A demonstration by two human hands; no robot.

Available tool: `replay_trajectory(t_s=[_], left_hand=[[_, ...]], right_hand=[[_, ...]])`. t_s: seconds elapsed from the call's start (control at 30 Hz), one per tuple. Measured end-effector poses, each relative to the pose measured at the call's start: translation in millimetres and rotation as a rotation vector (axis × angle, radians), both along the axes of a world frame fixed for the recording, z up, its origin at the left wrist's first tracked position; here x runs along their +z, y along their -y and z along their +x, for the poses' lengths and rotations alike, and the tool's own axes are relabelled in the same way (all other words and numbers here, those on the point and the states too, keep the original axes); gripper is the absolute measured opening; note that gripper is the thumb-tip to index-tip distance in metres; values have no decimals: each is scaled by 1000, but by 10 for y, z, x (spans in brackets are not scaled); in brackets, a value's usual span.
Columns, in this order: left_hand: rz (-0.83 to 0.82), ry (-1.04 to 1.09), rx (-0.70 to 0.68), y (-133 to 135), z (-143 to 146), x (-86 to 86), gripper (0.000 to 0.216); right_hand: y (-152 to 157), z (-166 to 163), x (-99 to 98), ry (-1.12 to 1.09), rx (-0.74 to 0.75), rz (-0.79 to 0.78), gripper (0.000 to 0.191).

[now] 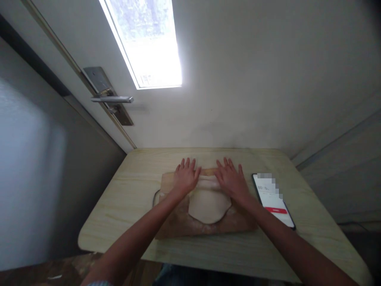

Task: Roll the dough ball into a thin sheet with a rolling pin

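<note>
A flat, pale sheet of dough [210,206] with a rounded near edge lies on a brown wooden board [190,231]. My left hand [187,175] rests palm down over the far left part of the dough, its fingers stretched forward and apart. Over the far right part, my right hand [231,178] is palm down too, with fingers extended. Between the two hands runs a pale crosswise band [208,182]; whether it is a rolling pin or a fold of dough I cannot tell. My palms hide its ends.
The board is on a light wood-grain table [119,214]. A phone [273,200] with a lit screen lies right of the board. A thin dark loop [154,195] sticks out at the board's left. Behind the table stands a door with a metal handle [113,99] and a bright window [149,47].
</note>
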State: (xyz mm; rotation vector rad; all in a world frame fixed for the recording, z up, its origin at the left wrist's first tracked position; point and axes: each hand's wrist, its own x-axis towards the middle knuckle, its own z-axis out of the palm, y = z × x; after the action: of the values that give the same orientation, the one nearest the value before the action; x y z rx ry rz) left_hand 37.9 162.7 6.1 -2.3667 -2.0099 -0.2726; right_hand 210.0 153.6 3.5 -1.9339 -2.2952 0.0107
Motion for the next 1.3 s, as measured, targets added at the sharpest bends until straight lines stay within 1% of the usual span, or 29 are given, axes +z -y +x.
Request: replay_trajectory(t_s=[0.1,0.17,0.2,0.27,0.33,0.47,0.53,0.57,0.6,0.67,0.8,0.87,0.93,0.97,1.03,1.1,1.23,1.3], left_hand=[[19,-41,-91,403,-61,1,49],[28,-59,-121,547,-81,0,48],[33,-63,-113,555,-76,-2,49],[39,-57,-66,438,-42,-7,50],[35,-33,-11,189,12,-13,54],[-5,14,48,-336,102,-27,59],[-28,27,67,-458,120,-34,61],[-32,28,68,-468,122,-37,62],[-31,25,63,-442,119,-38,62],[-17,9,42,-293,99,-36,59],[33,-48,-42,229,5,-3,51],[41,-69,-98,456,-47,17,48],[32,-76,-123,566,-74,21,49],[31,-76,-119,566,-73,15,49],[38,-67,-86,458,-42,-9,49],[29,-45,-40,248,13,-36,51],[-40,14,4,-220,111,-37,58],[-87,26,38,-361,135,-14,59]], right_hand=[[356,-3,-27,17,83,77,52],[482,-2,-55,13,109,89,51],[488,-3,-67,10,104,92,52],[376,-11,-80,3,64,89,53],[144,-24,-74,-2,11,64,55],[-338,-32,-30,-16,-44,-85,58],[-439,-30,-6,-25,-70,-115,58],[-440,-32,3,-27,-76,-114,57],[-409,-36,11,-27,-79,-104,57],[-260,-49,17,-21,-66,-62,55],[218,-67,-4,-15,44,66,53],[422,-66,-24,-21,101,91,53],[524,-66,-40,-22,116,105,54],[525,-67,-45,-19,112,108,54],[426,-74,-46,-10,90,101,56],[218,-81,-37,-1,58,72,56],[-271,-83,-5,-10,5,-70,57],[-417,-83,9,-14,-26,-115,58]])
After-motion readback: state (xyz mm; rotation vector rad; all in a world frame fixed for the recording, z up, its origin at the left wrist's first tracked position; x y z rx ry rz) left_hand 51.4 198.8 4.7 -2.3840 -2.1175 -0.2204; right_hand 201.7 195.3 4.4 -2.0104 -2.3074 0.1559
